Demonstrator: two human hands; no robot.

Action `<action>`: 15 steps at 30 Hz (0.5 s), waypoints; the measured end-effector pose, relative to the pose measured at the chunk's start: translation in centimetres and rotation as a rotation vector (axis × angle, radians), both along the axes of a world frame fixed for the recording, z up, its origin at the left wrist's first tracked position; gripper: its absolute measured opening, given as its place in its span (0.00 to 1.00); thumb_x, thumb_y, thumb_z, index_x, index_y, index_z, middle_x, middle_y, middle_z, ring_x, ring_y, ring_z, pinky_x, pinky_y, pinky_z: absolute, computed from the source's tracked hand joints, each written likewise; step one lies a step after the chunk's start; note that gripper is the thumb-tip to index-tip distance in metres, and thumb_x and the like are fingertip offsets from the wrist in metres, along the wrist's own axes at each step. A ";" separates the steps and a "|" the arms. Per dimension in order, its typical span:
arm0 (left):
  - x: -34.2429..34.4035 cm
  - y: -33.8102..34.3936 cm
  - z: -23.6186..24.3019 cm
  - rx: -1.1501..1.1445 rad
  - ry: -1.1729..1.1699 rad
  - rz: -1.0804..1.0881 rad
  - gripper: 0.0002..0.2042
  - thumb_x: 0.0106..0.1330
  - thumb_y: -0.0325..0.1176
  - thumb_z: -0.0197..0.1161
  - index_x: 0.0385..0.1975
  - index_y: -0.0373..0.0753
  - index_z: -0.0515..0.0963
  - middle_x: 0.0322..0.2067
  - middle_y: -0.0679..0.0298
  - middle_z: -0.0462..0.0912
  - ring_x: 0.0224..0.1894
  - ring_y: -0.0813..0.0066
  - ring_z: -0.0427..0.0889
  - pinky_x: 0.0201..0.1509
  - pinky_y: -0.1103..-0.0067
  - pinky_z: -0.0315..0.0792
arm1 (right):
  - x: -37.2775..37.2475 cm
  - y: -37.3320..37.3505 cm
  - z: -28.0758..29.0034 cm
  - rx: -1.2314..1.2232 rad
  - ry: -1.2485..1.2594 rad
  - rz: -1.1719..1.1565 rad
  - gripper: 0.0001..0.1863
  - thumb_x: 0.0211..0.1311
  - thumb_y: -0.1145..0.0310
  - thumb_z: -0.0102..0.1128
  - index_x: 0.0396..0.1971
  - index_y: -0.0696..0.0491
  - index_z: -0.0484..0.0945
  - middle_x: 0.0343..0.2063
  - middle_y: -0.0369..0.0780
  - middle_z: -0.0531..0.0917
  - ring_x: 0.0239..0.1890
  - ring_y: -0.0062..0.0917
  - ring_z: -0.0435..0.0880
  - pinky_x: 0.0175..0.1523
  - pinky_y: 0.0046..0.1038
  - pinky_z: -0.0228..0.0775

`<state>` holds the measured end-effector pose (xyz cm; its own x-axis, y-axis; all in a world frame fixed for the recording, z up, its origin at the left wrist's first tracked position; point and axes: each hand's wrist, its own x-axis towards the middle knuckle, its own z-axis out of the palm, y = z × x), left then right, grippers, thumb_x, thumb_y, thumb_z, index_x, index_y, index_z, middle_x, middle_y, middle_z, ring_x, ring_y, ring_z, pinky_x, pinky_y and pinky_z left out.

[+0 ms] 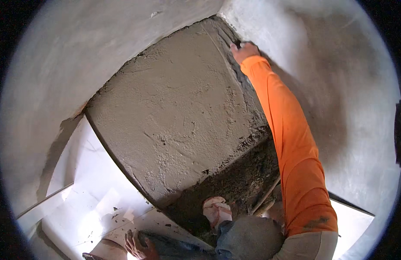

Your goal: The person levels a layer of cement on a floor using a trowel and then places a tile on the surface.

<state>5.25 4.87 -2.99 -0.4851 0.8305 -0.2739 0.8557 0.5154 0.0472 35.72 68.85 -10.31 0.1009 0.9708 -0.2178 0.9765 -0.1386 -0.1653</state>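
Observation:
A bed of wet grey mortar (165, 108) spreads over the floor between two plastered walls, mostly smooth with small pits. My right hand (246, 52), at the end of an outstretched orange sleeve, is at the mortar's far right edge close to the wall. Its fingers are curled around something dark that I cannot make out. Beneath it runs a rough, darker strip (239, 78) along the wall. My left hand (140, 246) is low at the left by my leg, fingers apart, with nothing visible in it, beside the white tiles (96, 173).
Dark, rough ground (239, 173) lies between the mortar and my legs, with my foot (217, 210) on it. A stick-like handle (266, 196) slants by my right arm. Bare plastered walls (61, 56) stand at left and right (360, 86). Small crumbs dot the tiles.

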 end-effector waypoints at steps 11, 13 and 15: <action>-1.0 -0.1 0.2 0.070 -0.079 0.050 0.21 0.62 0.48 0.52 0.46 0.39 0.75 0.54 0.50 0.72 0.57 0.47 0.68 0.61 0.56 0.59 | -4.5 -6.8 -1.3 -0.075 0.100 0.283 0.34 0.60 0.43 0.47 0.50 0.60 0.74 0.47 0.55 0.78 0.50 0.46 0.77 0.57 0.36 0.68; -0.8 -0.3 0.1 0.096 -0.085 0.047 0.21 0.62 0.48 0.52 0.46 0.39 0.75 0.54 0.50 0.71 0.57 0.47 0.68 0.61 0.56 0.59 | -7.4 -10.9 0.3 -0.168 0.199 0.331 0.31 0.60 0.45 0.48 0.47 0.59 0.75 0.39 0.55 0.81 0.43 0.48 0.81 0.52 0.39 0.72; -0.8 -1.1 0.2 0.131 -0.085 0.044 0.21 0.62 0.48 0.52 0.46 0.39 0.75 0.54 0.50 0.71 0.57 0.46 0.68 0.61 0.56 0.59 | -9.7 -15.9 1.8 -0.281 0.262 0.365 0.28 0.59 0.45 0.49 0.42 0.58 0.77 0.33 0.55 0.82 0.37 0.50 0.81 0.47 0.43 0.74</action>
<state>4.40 3.77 -2.83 -0.5014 0.8402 -0.2066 0.8225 0.5369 0.1876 25.97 52.97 -8.53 -0.3249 0.8331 -0.4475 0.9006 0.1281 -0.4153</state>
